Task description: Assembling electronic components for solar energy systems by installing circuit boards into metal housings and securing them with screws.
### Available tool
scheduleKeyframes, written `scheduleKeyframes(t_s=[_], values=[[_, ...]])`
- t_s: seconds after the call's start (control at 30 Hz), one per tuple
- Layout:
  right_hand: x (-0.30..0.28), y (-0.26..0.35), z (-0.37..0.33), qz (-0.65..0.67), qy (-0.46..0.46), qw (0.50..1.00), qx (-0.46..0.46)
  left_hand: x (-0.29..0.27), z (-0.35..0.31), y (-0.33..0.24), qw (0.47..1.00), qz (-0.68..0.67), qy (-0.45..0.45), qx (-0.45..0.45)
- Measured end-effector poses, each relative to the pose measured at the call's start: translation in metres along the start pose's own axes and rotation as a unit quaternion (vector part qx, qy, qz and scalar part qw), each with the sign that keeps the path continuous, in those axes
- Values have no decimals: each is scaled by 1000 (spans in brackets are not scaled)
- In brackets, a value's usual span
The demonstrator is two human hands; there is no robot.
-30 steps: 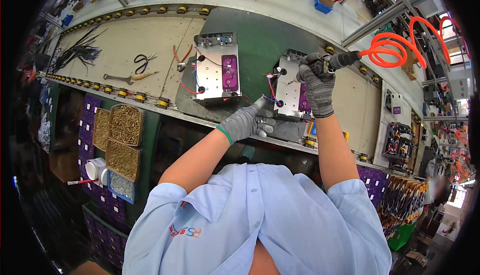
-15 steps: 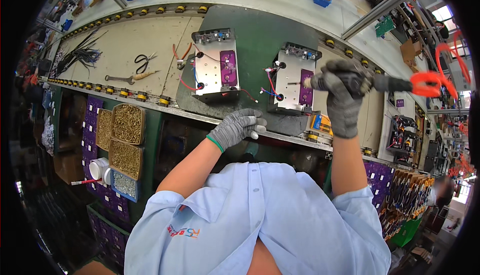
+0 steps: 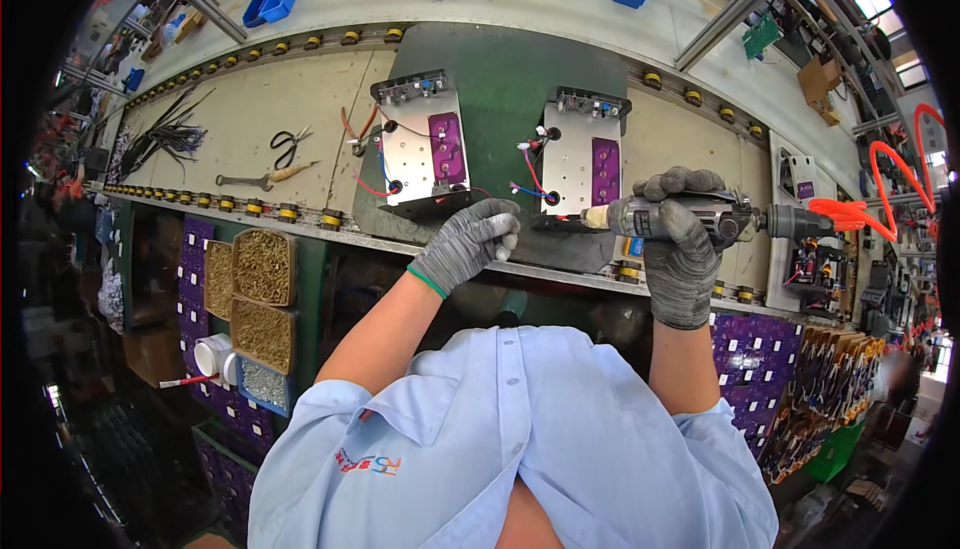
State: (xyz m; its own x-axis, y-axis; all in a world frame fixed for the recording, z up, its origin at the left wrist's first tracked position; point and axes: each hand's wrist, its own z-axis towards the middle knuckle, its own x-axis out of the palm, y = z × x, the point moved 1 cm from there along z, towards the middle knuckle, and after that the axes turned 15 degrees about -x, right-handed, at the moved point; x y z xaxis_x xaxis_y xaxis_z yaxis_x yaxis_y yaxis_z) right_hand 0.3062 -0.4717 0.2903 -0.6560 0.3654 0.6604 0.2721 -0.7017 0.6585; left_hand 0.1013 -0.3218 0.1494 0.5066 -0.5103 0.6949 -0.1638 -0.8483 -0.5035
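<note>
Yellow-and-black rollers (image 3: 312, 42) edge the workbench (image 3: 245, 129) and its dark green board (image 3: 490, 139). Near the front edge, the right hand (image 3: 685, 261) grasps a pneumatic screwdriver (image 3: 640, 217), nose by the near end of the right metal chassis (image 3: 568, 161); the left hand (image 3: 465, 247) curls, around what I cannot tell. Below the front edge, leftward, brown bins (image 3: 293, 279) hold brass-coloured fasteners (image 3: 263, 267), a blue tray (image 3: 288, 396) silvery pieces (image 3: 263, 381)
</note>
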Motion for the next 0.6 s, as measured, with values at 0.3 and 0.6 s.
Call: scheduleKeyframes(t_s=[0.3, 0.6], values=[[2, -13, 5, -11, -11, 999, -32, 8, -2, -1, 998, -60, 26, -20], [4, -17, 11, 11, 57, 997, -56, 25, -5, -15, 997, 23, -48, -64]])
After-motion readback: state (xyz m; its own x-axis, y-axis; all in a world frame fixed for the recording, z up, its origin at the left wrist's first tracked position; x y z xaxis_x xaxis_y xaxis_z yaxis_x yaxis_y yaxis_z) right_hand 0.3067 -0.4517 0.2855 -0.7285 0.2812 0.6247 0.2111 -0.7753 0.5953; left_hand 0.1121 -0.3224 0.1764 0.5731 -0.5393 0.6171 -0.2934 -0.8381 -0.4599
